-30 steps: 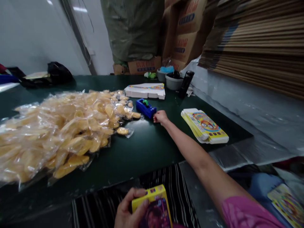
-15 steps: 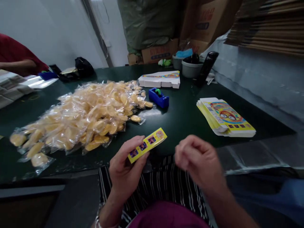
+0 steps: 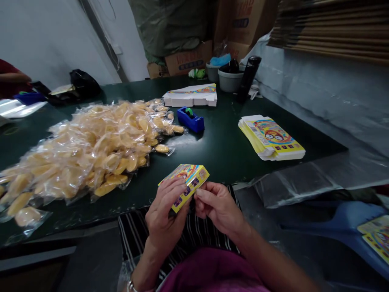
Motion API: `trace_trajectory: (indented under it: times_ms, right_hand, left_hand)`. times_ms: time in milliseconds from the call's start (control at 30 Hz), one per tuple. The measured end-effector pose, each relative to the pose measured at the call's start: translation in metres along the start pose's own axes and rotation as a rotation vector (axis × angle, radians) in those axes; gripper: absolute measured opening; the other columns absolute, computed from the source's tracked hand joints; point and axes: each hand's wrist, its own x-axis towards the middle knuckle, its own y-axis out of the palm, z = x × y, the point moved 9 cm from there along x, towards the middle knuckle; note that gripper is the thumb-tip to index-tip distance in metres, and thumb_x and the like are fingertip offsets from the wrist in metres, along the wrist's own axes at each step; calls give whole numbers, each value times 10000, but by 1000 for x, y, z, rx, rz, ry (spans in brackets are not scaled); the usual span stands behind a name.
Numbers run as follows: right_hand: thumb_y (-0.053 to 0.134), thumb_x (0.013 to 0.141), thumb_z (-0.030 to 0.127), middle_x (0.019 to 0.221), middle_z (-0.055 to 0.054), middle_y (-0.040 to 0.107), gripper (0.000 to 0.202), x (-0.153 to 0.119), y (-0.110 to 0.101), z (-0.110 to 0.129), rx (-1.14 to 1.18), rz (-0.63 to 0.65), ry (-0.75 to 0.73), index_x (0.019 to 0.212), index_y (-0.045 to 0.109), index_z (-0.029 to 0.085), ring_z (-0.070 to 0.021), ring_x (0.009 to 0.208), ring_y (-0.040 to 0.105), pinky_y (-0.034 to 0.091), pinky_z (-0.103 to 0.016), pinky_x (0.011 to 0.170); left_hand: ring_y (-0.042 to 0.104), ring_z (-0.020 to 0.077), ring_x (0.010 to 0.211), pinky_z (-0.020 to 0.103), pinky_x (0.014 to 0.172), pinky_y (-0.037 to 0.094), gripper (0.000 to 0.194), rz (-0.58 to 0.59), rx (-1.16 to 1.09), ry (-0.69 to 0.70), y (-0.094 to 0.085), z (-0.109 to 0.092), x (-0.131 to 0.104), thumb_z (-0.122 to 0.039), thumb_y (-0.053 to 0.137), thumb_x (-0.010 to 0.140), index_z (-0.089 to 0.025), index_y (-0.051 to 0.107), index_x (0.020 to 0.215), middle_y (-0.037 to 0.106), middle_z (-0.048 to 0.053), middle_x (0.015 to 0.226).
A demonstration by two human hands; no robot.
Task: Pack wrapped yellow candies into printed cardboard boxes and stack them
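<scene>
A small yellow printed cardboard box [image 3: 190, 175] is held tilted above my lap, at the table's front edge. My left hand [image 3: 167, 205] wraps it from the left, fingers over the printed top face and thumb along the near side. My right hand [image 3: 217, 205] is closed in a pinch at the box's lower right edge, its thumb tip touching that edge. Whatever lies between its fingers is too small or hidden to make out. Beyond the box stands a blue tape dispenser [image 3: 191, 119] with a green core. To the left spreads a heap of yellow pieces in clear plastic bags [image 3: 103, 142].
Flattened printed boxes [image 3: 272, 138] lie stacked on the right; another white-edged stack [image 3: 191, 96] is farther back. Grey tubs [image 3: 230, 80] and a black bottle [image 3: 248, 79] stand behind. A blue stool [image 3: 343, 223] is at lower right. Far left shows another person's red sleeve [image 3: 10, 77].
My right hand has moved left and now touches the box's edge. The box has turned so its printed top face shows. The view has swung slightly right.
</scene>
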Motion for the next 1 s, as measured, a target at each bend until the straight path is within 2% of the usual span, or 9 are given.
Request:
trace_trajectory:
  times_ms: [133,233,333,467,633,700,800,1000]
  right_hand:
    - [862,628,405,454,57,543,358,4,-8,-9,24,-50,71,617,613,149,-50,362,443,365,-170,374]
    - [881,591,417,424,76,510,408,8,-9,-11,50,-67,68,571,560,166,-43,344,412,347,-163,349]
    - [873,602,450,410,80,506,431,15,-7,-6,13,-78,-8,561,547,171,-41,332,413,347,-155,339]
    - [874,588,493,485,37,604,439,25,-5,-4,-56,-72,-66,601,597,152,-54,332,479,377,-157,320]
    - [896,513,519,578,12,673,519,35,-4,-4,-58,-58,-107,724,591,155,-77,339,530,411,-168,310]
    - [902,482,528,593,18,677,573,37,-4,-2,-53,-58,-141,772,560,171,-84,356,541,422,-171,316]
    - [900,506,503,595,27,668,566,37,-4,1,-68,-48,-185,798,543,174,-84,378,547,429,-169,334]
    - [866,594,424,606,32,671,457,42,-9,-8,-112,-20,-185,803,544,174,-101,413,574,461,-197,393]
  left_hand:
    - [659,234,1103,431,997,522,446,35,47,73,8,-7,0,69,687,755,-143,633,1144,711,104,1097]
    - [669,228,1093,407,996,523,424,32,62,77,10,-8,0,59,695,754,-146,650,1122,721,102,1097]
    - [682,222,1086,394,996,533,448,-30,34,-6,5,0,1,39,705,755,-185,665,1142,728,77,1121]
    - [712,200,1036,374,1003,544,513,-110,20,-166,-3,14,-1,-5,737,749,-257,669,1191,743,21,1123]
    - [722,159,1017,228,888,592,474,-233,-128,-347,-8,19,-3,-37,751,754,-281,683,1154,737,-11,1160]
    - [732,134,976,183,865,591,452,-277,-169,-382,-9,16,-3,-32,753,750,-279,692,1124,750,-32,1119]
    - [742,125,938,154,837,594,425,-288,-201,-413,-9,13,-2,-45,773,733,-269,701,1087,762,-44,1077]
    - [760,162,875,185,756,631,327,-276,-203,-431,-14,10,0,-145,803,741,-249,703,1035,777,-18,1030]
